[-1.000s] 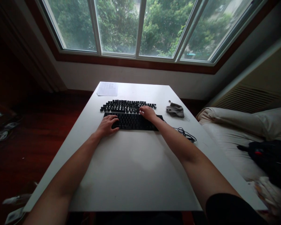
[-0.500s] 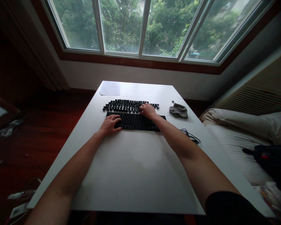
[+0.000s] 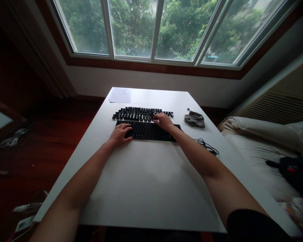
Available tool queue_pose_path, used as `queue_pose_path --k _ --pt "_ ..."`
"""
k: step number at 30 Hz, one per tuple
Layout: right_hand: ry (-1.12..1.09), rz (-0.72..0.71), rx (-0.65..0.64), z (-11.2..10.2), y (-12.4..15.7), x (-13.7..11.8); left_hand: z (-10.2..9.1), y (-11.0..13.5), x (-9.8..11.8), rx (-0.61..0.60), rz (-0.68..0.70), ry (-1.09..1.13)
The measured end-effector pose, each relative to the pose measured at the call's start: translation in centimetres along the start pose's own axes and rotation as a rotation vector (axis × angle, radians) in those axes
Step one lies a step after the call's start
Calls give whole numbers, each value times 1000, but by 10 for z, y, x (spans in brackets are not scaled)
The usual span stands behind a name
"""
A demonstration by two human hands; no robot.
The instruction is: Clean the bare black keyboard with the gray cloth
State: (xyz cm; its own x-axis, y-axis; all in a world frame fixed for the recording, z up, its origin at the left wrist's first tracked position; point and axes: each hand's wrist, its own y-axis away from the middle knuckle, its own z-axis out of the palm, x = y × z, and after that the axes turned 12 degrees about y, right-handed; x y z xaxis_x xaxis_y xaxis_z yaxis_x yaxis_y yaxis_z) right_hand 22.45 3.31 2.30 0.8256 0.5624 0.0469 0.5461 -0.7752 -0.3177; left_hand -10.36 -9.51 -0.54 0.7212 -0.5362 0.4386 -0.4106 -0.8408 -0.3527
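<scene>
A black keyboard (image 3: 146,131) lies on the white table (image 3: 151,181). My left hand (image 3: 120,134) grips its left end, the fingers on top and the thumb apart from them by the front edge. Just beyond the keyboard, loose black keycaps (image 3: 133,113) stand in several rows. My right hand (image 3: 163,121) reaches over the keyboard's right half, its fingers closed together at the near rows of keycaps. Whatever is between those fingertips is too small to make out.
Papers (image 3: 120,95) lie at the table's far left corner. To the right are a crumpled grey cloth pouch (image 3: 195,119) and a coiled black cable (image 3: 207,147). A couch (image 3: 249,154) with a dark bag stands at the right, and a window (image 3: 151,30) rises beyond.
My right hand has shifted slightly right and nearer along the keycaps. My left hand stays on the keyboard's left end. The whole view has shifted a little.
</scene>
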Motion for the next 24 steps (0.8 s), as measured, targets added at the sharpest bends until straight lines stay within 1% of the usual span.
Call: queue_pose_path --k 4,8,11,17,20,24 --pt "-208 -52 -49 -11 32 -2 0 1 0 8 -21 7" --pt "-333 -93 -70 -23 65 -5 2 0 1 11 -18 -6" --pt "-394 -116 -95 -27 82 -9 4 -1 3 21 -18 -13" --pt "-359 -79 -59 -26 98 -11 6 -2 5 23 -15 -15" --pt "-337 -86 -55 -24 100 -11 6 -2 6 24 -18 -15" --pt "-254 -106 -28 -22 103 -15 7 -2 6 22 -15 -26"
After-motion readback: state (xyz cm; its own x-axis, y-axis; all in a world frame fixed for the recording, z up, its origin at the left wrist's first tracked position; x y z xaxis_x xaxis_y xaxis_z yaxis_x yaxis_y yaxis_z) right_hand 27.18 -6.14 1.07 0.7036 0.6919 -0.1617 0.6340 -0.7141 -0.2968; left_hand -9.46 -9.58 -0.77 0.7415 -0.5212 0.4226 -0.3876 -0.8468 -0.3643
